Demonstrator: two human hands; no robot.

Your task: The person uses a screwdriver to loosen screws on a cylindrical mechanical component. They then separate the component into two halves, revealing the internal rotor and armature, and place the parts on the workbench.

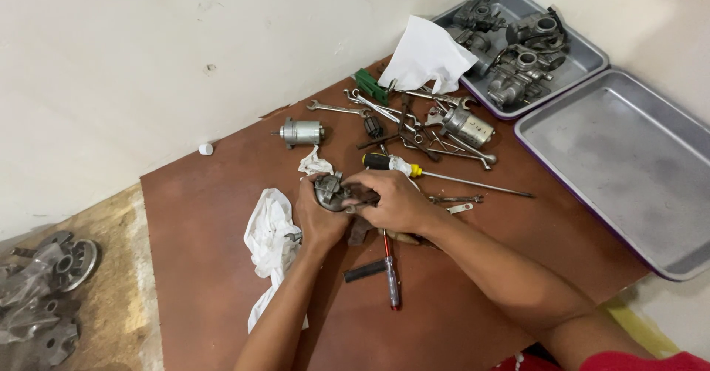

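Both of my hands grip a small grey metal engine part [330, 190] over the brown board [207, 267]. My left hand [316, 219] cups it from below and the left. My right hand [390, 199] closes over its right side, fingers curled on it. A white rag [271, 238] lies just left of my left hand. Under my right wrist lie a red-handled screwdriver [390, 271] and a short black tube [364, 270].
Beyond my hands lie a yellow-and-black screwdriver [444, 176], several wrenches [384, 108], a small cylindrical motor [302, 131] and a white cloth [425, 54]. A tray with carburettors [518, 60] and a bare metal tray [636, 164] sit at the right. Grey metal castings [44, 289] lie at the far left.
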